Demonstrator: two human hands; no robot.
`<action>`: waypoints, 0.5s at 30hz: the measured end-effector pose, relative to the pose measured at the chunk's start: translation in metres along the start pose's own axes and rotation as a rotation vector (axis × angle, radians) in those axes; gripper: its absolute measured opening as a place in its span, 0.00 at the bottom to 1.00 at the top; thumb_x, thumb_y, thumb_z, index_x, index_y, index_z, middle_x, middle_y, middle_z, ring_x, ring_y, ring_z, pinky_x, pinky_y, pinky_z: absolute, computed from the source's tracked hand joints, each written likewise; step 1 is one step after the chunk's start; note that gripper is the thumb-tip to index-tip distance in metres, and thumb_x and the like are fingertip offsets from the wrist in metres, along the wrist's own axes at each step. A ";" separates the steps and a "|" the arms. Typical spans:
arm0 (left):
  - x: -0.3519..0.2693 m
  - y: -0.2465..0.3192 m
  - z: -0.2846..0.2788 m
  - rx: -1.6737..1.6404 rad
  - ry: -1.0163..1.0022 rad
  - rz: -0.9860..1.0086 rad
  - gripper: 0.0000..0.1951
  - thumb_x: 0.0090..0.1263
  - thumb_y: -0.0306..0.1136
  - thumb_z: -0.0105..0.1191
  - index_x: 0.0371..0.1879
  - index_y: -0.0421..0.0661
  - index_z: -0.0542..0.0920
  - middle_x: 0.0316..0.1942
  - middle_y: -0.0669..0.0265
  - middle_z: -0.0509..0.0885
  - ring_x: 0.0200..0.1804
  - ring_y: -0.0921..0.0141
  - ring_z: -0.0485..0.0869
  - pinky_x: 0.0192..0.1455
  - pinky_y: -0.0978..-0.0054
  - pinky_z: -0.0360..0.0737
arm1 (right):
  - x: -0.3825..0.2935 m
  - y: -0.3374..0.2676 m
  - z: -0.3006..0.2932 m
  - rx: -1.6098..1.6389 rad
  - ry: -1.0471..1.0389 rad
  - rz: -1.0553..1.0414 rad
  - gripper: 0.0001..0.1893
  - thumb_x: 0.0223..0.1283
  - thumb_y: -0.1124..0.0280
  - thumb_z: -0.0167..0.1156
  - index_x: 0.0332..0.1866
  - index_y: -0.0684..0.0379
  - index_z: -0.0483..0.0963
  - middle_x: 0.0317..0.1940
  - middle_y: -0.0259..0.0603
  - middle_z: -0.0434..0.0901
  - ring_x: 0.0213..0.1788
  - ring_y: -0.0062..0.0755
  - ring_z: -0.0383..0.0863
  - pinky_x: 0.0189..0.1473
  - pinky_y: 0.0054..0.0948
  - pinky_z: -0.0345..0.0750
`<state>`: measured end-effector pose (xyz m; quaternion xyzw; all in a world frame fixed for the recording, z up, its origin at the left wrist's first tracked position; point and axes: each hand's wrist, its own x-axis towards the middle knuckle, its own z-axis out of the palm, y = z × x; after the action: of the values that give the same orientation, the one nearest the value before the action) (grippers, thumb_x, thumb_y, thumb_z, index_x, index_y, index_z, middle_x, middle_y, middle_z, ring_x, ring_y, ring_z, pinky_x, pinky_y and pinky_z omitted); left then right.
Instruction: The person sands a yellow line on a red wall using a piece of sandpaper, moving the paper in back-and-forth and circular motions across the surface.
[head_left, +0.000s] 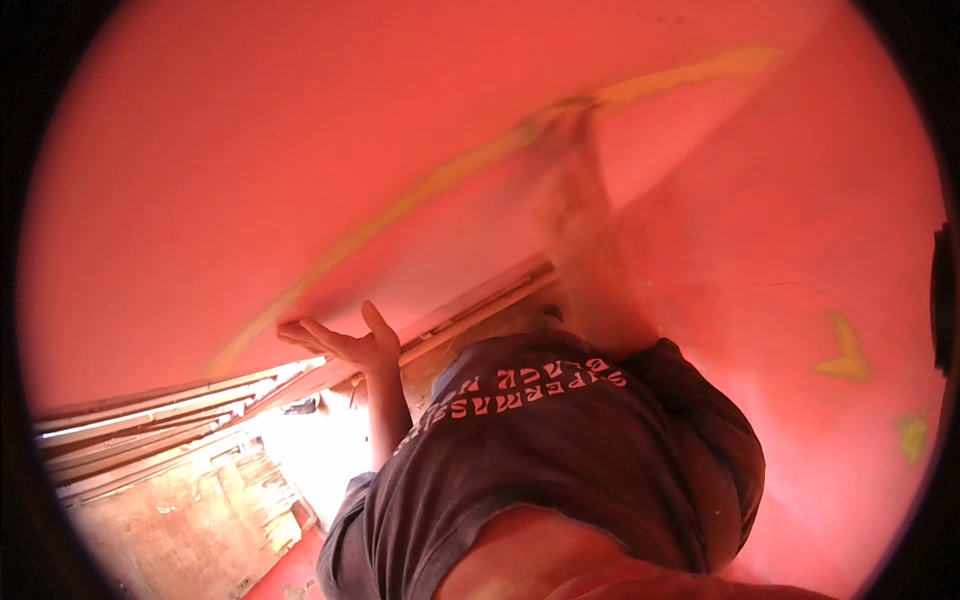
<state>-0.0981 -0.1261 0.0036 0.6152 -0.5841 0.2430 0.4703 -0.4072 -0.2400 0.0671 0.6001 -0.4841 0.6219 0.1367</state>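
A large red surface (262, 150) fills the upper view, with a long curved yellow stripe (420, 191) across it. My left hand (345, 341) is at the surface's lower edge, palm up and fingers apart, holding nothing. Its fingertips are by the lower part of the stripe; whether they touch the surface is unclear. My right arm reaches up, and my right hand (570, 124) lies over the stripe's upper part. Motion blur hides its fingers and whether it grips anything.
To the right, another red surface (765, 300) bears a thin crack and smaller yellow marks (847, 356). Long wooden strips (150, 420) lie at lower left, near a worn tan surface (187, 517). A narrow ledge (480, 307) runs between my arms.
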 end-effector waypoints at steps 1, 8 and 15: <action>-0.001 -0.012 -0.011 0.013 -0.007 -0.049 0.46 0.75 0.48 0.58 0.83 0.43 0.46 0.84 0.45 0.36 0.84 0.39 0.35 0.78 0.30 0.38 | -0.011 -0.016 0.008 -0.007 -0.042 -0.105 0.19 0.78 0.68 0.48 0.66 0.67 0.73 0.55 0.43 0.76 0.38 0.35 0.78 0.45 0.31 0.79; -0.024 -0.085 -0.075 -0.066 -0.110 -0.160 0.42 0.74 0.41 0.59 0.83 0.50 0.52 0.84 0.45 0.44 0.83 0.36 0.38 0.78 0.27 0.41 | -0.004 -0.071 0.022 0.085 0.177 0.758 0.23 0.79 0.74 0.45 0.74 0.66 0.67 0.78 0.48 0.66 0.47 0.41 0.82 0.53 0.30 0.81; -0.030 -0.120 -0.093 -0.220 -0.096 -0.058 0.43 0.72 0.41 0.61 0.83 0.53 0.53 0.83 0.42 0.46 0.82 0.34 0.40 0.76 0.25 0.43 | -0.053 -0.126 0.050 -0.008 0.054 0.276 0.25 0.78 0.68 0.48 0.75 0.65 0.64 0.74 0.56 0.69 0.55 0.48 0.82 0.59 0.39 0.79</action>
<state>0.0327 -0.0462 -0.0168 0.5872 -0.6111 0.1341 0.5135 -0.2686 -0.1937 0.0661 0.5104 -0.5607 0.6488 0.0649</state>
